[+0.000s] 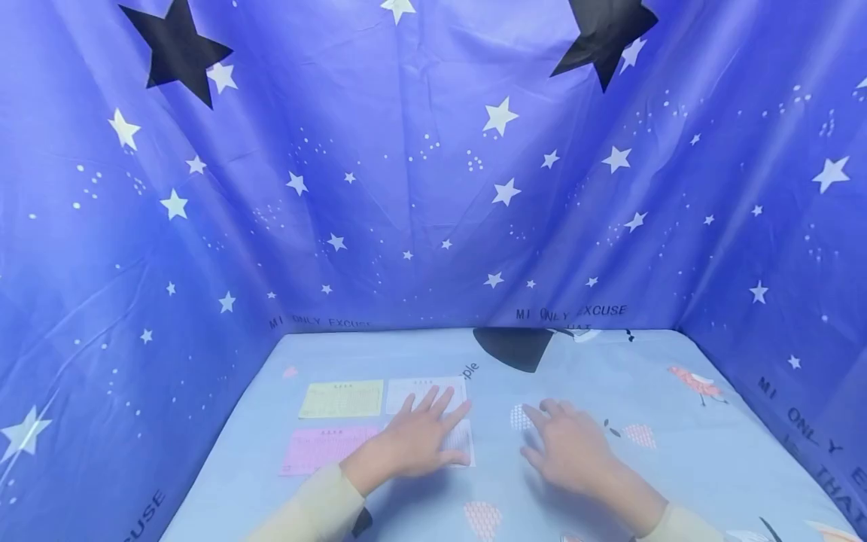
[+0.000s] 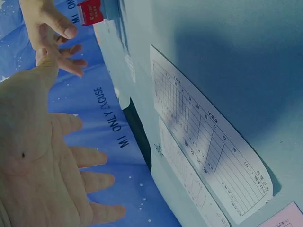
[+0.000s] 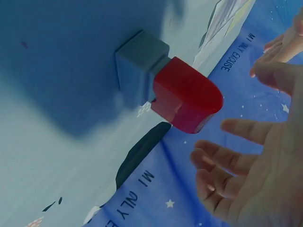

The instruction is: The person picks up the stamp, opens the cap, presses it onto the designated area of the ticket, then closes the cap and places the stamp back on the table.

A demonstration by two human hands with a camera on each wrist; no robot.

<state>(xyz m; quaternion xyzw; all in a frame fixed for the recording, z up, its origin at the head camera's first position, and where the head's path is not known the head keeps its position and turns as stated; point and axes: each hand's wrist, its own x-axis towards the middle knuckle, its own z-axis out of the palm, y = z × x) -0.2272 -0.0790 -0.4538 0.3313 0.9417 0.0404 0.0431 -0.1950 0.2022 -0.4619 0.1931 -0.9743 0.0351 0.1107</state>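
Note:
My left hand (image 1: 423, 440), fingers spread and straight, hovers over a white printed form (image 2: 203, 146) with ruled lines, covering part of it in the head view. A second white form (image 1: 396, 393) lies just behind. My right hand (image 1: 576, 448) is above the table to the right, its fingers loosely bent around nothing. Beside that hand stands a self-inking stamp (image 3: 187, 97) with a rounded red top and a grey-blue square base, upright on the table. The right wrist view shows a gap between the fingers and the stamp. From the head view, the right hand hides the stamp.
A yellow form (image 1: 342, 399) and a pink form (image 1: 323, 452) lie flat at the left of the white ones. A pale blue patterned cloth (image 1: 582, 376) covers the table. Blue star-printed curtains (image 1: 433, 226) enclose the back and both sides.

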